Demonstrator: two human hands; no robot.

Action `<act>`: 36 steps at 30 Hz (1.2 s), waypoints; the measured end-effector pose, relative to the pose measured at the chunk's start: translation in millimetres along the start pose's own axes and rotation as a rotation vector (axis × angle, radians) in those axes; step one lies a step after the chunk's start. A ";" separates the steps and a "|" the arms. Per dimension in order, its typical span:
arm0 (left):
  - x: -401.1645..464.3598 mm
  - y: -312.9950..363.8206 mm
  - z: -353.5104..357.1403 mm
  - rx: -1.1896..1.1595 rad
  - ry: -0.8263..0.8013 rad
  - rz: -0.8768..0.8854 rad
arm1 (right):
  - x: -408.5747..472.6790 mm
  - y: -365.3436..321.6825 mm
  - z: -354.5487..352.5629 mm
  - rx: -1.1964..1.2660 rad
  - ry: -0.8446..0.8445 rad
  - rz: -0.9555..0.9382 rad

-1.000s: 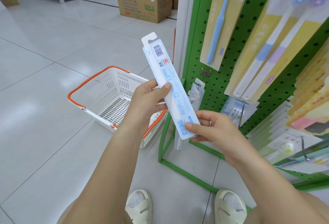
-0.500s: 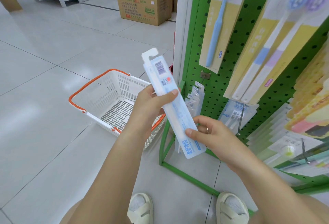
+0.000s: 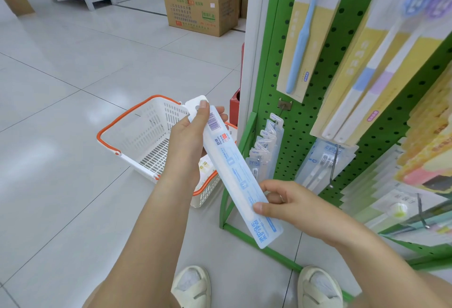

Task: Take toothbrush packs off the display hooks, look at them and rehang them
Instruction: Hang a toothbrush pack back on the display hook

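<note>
You hold the toothbrush pack (image 3: 234, 173) slanted just left of the green pegboard rack (image 3: 305, 122): your left hand (image 3: 193, 141) pinches its hang tab, your right hand (image 3: 291, 203) grips its lower end. Aim the tab hole at the bare hook (image 3: 281, 112). Clear floor lies left of the rack; mind the basket (image 3: 146, 136).

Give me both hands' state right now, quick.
Left hand: grips the top end of the toothbrush pack.
Right hand: pinches the pack's lower end.
</note>
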State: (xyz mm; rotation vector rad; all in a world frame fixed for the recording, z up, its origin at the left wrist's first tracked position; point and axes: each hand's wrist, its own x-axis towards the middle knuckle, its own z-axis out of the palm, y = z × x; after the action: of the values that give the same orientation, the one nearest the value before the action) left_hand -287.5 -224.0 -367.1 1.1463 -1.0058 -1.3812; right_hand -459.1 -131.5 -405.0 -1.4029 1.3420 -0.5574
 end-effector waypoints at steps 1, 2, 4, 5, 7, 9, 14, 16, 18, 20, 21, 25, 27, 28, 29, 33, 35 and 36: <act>-0.4 0.3 0.3 0.003 0.003 0.004 | -0.1 -1.3 0.7 0.004 0.018 -0.014; -0.7 0.6 0.7 0.007 0.006 0.007 | -0.4 -1.8 1.6 0.002 0.045 -0.029; -1.0 0.0 1.5 0.023 0.008 0.012 | -0.4 -4.1 4.4 0.002 0.122 -0.046; -1.1 -1.1 2.3 0.032 0.006 0.013 | 0.1 -5.0 6.0 0.009 0.165 -0.052; -1.6 -3.2 4.2 0.044 0.004 0.012 | -0.5 -9.4 9.0 -0.057 0.241 -0.080; -1.2 -5.0 5.2 0.049 0.011 0.012 | -2.6 -12.6 12.3 -0.312 0.280 -0.102; 0.4 -4.0 6.0 0.007 0.038 -0.035 | -1.0 -5.7 17.6 -0.673 0.406 -0.151; 0.9 -0.7 4.6 -0.071 -0.013 -0.056 | 0.9 -3.5 14.5 -0.373 0.398 -0.185; 0.5 2.7 2.8 -0.150 -0.113 -0.054 | -0.8 -10.1 9.5 0.097 0.296 -0.152; -0.5 4.1 1.6 -0.188 -0.203 -0.036 | -6.2 -18.1 4.0 0.476 0.178 -0.093; -1.6 4.3 1.8 -0.180 -0.239 -0.028 | -9.1 -21.1 1.7 0.595 0.134 -0.069; -4.4 1.7 3.6 -0.131 -0.296 0.003 | -11.6 -21.2 -3.6 0.712 0.079 -0.020; -4.3 1.1 3.8 -0.133 -0.291 0.004 | -8.9 -16.5 -3.5 0.661 0.077 -0.002; -3.9 0.4 3.8 -0.126 -0.286 0.004 | -7.4 -13.6 -3.5 0.631 0.080 -0.002; -3.5 -0.5 3.9 -0.118 -0.283 0.001 | -5.8 -11.2 -3.4 0.604 0.085 -0.009; -4.2 -1.9 4.4 -0.042 -0.285 0.001 | -4.6 -9.5 -3.4 0.505 0.116 -0.026; -6.1 -1.6 3.9 0.022 -0.324 0.004 | -5.3 -10.8 -6.3 0.434 0.132 -0.022; -7.8 -1.5 3.4 0.056 -0.362 0.004 | -6.1 -11.9 -8.3 0.404 0.145 -0.029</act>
State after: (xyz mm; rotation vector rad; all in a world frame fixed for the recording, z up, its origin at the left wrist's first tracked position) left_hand -291.0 -216.1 -367.0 0.9504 -1.3075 -1.6009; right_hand -463.1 -131.4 -389.7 -1.0671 1.2380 -0.9092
